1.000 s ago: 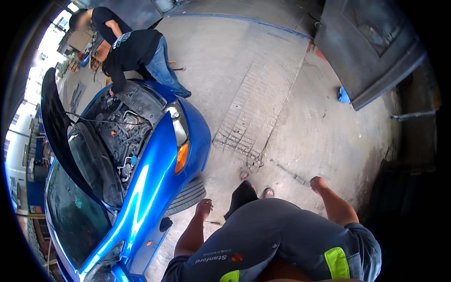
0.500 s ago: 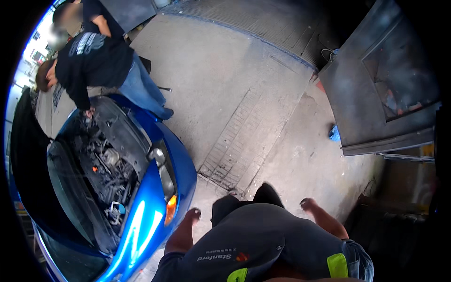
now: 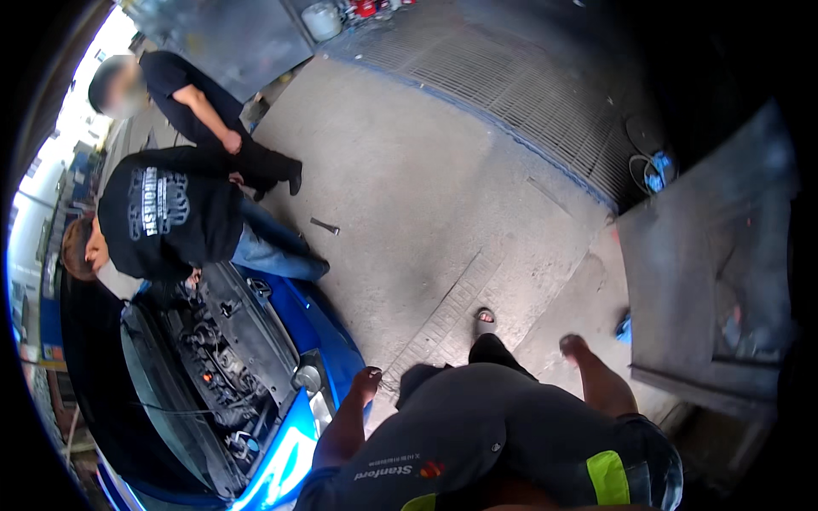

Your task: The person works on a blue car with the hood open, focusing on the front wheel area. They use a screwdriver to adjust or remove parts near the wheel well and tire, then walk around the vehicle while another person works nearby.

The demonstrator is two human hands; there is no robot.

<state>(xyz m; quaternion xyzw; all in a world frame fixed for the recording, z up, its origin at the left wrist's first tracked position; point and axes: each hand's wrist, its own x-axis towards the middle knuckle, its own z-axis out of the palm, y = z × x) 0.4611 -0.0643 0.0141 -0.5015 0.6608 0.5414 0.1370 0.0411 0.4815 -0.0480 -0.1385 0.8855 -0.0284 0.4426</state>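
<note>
My left hand (image 3: 368, 380) hangs low beside the front corner of a blue car (image 3: 311, 319), apart from it. Its fingers are curled, with a dark patch at them; whether they hold anything I cannot make out. Out over the concrete floor, away from any object, is my right hand (image 3: 573, 346), smeared by motion with its fingers unclear. The car's hood (image 3: 89, 366) is raised, and the engine (image 3: 228, 366) shows beneath it. A person in a black printed top (image 3: 170, 204) and jeans leans over the far side of the engine bay, one hand inside.
Another person in dark clothes (image 3: 192, 98) stands behind. A long dark tool (image 3: 325, 226) lies on the floor. A floor grate (image 3: 511, 106) runs across the back, near a white bucket (image 3: 321, 21). At right stands a grey metal panel (image 3: 703, 255), a blue item (image 3: 624, 328) beside it.
My view has shifted; I appear to be walking, with one sandalled foot now forward. The dark-clothed person is now seen more fully. The leaning person's hand is still at the engine bay.
</note>
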